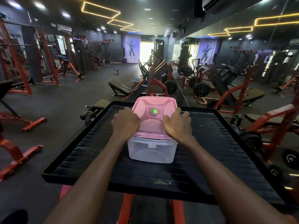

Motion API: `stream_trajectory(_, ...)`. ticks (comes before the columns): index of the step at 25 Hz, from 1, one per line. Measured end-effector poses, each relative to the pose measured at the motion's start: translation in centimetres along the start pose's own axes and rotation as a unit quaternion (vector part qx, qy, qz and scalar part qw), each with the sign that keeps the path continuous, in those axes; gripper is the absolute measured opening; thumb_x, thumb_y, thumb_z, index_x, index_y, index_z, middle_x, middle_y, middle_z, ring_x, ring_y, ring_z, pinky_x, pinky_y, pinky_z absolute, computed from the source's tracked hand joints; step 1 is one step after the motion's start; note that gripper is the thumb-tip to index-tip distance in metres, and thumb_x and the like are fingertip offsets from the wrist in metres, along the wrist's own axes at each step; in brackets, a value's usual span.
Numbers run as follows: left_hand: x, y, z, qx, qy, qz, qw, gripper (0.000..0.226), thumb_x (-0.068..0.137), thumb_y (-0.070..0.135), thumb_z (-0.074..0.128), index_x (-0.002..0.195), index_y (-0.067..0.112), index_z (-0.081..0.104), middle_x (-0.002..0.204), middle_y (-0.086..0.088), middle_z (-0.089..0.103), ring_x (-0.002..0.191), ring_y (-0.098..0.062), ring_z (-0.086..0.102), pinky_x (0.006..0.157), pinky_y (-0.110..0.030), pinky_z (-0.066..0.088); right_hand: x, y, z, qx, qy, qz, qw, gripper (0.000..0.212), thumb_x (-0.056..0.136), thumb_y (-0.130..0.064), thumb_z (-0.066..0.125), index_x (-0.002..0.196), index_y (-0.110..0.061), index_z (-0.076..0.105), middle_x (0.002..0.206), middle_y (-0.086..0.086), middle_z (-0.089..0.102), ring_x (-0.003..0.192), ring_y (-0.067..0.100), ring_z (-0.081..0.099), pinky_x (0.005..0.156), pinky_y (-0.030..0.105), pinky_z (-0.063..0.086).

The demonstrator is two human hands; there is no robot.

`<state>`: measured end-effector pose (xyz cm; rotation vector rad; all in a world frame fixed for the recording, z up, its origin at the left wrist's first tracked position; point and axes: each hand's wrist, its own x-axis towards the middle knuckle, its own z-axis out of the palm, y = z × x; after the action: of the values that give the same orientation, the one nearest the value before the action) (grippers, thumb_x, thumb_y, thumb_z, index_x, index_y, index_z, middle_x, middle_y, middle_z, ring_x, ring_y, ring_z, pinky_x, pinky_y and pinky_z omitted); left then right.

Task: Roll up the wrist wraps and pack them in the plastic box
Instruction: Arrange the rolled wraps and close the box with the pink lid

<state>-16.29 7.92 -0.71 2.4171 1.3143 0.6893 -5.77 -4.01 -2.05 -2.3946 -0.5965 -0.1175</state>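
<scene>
Left hand (125,121) and right hand (177,124) grip pink lid (153,115) on plastic box (152,150) | box looks empty, no wraps in sight | packing likely not begun

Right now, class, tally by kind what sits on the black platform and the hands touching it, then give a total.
Clear plastic box: 1
Pink lid: 1
Hands, left hand and right hand, gripping the lid's sides: 2
Wrist wraps in view: 0
Total: 4, all over the black platform.

Both forearms are bare, the left hand (125,121) and right hand (177,125) ungloved.
</scene>
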Motion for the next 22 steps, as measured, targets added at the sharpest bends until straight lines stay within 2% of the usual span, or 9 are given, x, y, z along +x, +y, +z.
stream_trajectory(8,-0.22,-0.15,0.12,0.05,-0.015,0.033,0.998,0.031,0.095,0.023,0.053,0.118,0.005,0.063,0.121,-0.018,0.064,0.112,-0.035,0.059,0.075,-0.038,0.038,-0.13,0.22,-0.39,-0.001,-0.048,0.024,0.999,0.066,0.094,-0.042,0.045,0.149,-0.011,0.029,0.15,0.021,0.031,0.136,0.04,0.035,0.106,0.051,0.036)
stream_trajectory(18,-0.62,-0.32,0.37,0.082,-0.016,0.042,0.996,0.028,0.097,0.021,0.05,0.115,0.005,0.063,0.117,-0.017,0.066,0.106,-0.035,0.063,0.072,-0.038,0.039,-0.74,0.67,0.43,-0.009,-0.041,0.025,0.999,0.069,0.093,-0.048,0.047,0.15,-0.014,0.025,0.151,0.017,0.03,0.136,0.038,0.036,0.105,0.052,0.039)
stream_trajectory(20,-0.41,-0.36,0.36,0.075,-0.021,0.041,0.996,0.03,0.095,0.021,0.051,0.118,0.005,0.062,0.12,-0.017,0.065,0.109,-0.035,0.062,0.074,-0.039,0.041,-0.54,0.6,0.28,-0.009,-0.048,0.023,0.999,0.071,0.093,-0.048,0.048,0.151,-0.014,0.024,0.15,0.018,0.03,0.135,0.039,0.037,0.105,0.052,0.039)
stream_trajectory(22,-0.04,-0.41,0.36,0.047,-0.027,0.03,0.998,0.035,0.095,0.021,0.051,0.124,0.004,0.057,0.127,-0.018,0.06,0.115,-0.037,0.058,0.082,-0.043,0.046,-0.16,0.43,0.14,0.0,-0.061,0.012,0.998,0.071,0.092,-0.046,0.048,0.151,-0.014,0.023,0.15,0.018,0.03,0.135,0.04,0.038,0.105,0.052,0.038)
